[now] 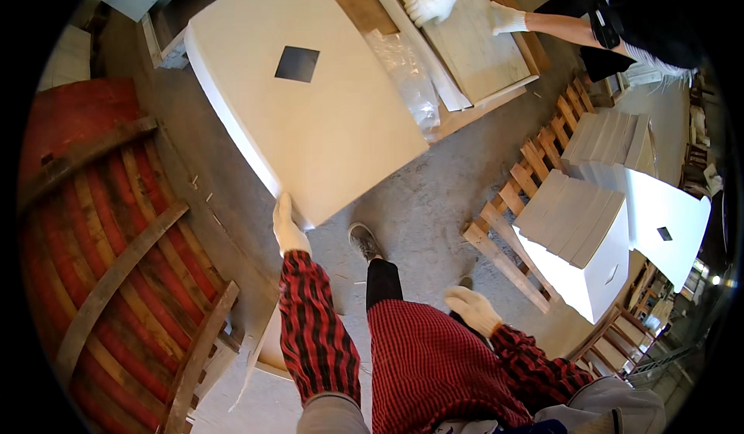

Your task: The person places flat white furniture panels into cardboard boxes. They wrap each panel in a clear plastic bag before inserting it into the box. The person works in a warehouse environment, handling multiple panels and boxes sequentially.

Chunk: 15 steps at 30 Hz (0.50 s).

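Observation:
A large cream-white panel [333, 139] with a dark diamond-shaped mark [297, 64] lies in front of me, its rounded white edge to the left. My left hand [289, 229], in a white knit glove, touches the panel's near left corner. Its fingers are stretched along the side edge; the thumb is partly hidden. Low at my right side, my gloved right hand [473, 310] holds nothing, with its fingers extended, apart from the panel. What supports the panel is mostly hidden underneath it.
A co-worker's gloved hands [432, 6] rest on another board [465, 39] at the far right, beside clear plastic wrap [403, 74]. Stacked white panels [570, 217] stand on a wooden pallet [511, 260] to the right. Red slatted wood [116, 248] fills the left.

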### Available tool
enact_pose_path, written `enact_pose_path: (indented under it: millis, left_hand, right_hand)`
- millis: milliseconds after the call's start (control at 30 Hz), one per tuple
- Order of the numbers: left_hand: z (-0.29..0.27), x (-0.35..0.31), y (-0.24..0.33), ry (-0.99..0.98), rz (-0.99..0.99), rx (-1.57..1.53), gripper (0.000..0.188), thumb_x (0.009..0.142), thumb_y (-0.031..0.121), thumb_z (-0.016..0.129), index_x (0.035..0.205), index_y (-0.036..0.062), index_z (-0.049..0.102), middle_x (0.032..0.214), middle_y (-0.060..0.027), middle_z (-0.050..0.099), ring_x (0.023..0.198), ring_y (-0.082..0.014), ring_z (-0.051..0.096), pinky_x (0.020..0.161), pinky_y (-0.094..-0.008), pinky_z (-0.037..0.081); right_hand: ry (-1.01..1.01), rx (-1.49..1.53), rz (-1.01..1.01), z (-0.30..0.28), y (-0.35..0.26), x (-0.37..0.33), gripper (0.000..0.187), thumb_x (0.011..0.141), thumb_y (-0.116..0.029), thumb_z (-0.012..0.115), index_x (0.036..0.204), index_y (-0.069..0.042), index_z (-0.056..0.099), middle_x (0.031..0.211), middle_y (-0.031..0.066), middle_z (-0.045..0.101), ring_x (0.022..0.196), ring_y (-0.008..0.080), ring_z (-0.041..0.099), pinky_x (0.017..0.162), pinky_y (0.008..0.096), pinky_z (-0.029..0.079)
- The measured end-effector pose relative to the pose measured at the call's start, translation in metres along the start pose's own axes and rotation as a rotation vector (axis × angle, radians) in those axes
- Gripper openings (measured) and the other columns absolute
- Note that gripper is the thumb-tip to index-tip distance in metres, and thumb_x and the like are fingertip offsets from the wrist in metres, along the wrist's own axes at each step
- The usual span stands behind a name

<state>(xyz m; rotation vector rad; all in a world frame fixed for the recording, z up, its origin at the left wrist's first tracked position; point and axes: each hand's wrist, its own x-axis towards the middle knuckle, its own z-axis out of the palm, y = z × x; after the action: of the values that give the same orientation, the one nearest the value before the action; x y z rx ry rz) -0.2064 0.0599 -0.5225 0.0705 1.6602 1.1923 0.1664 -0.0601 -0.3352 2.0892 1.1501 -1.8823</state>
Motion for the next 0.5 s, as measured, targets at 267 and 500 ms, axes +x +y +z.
enact_pose_path:
  millis: [267, 500]
  left_hand:
    - [0.163, -0.178, 0.144, -0.421, 0.141, 0.037, 0.044, 0.099, 0.029, 0.054, 0.130, -0.0014, 0.050, 0.127, -0.0096, 0.056, 0.111, -0.0178, 0.055, 0.097, -0.0334, 0.044]
    - [0.292, -0.187, 0.200, -0.832, 0.475, 0.546, 0.048, 0.094, 0.038, 0.053, 0.130, 0.0065, 0.053, 0.124, -0.0217, 0.059, 0.110, -0.0399, 0.058, 0.096, -0.0433, 0.045]
  right_hand:
    - [0.039, -0.599, -0.570, 0.039, -0.106, 0.116, 0.035, 0.094, -0.029, 0.054, 0.120, -0.007, 0.063, 0.106, 0.0191, 0.069, 0.104, 0.0326, 0.064, 0.085, 0.0437, 0.052]
    - [0.547, -0.075, -0.527, -0.029, -0.231, 0.180, 0.051, 0.095, -0.035, 0.057, 0.134, -0.001, 0.050, 0.131, 0.0186, 0.058, 0.123, 0.0332, 0.052, 0.107, 0.0404, 0.040]
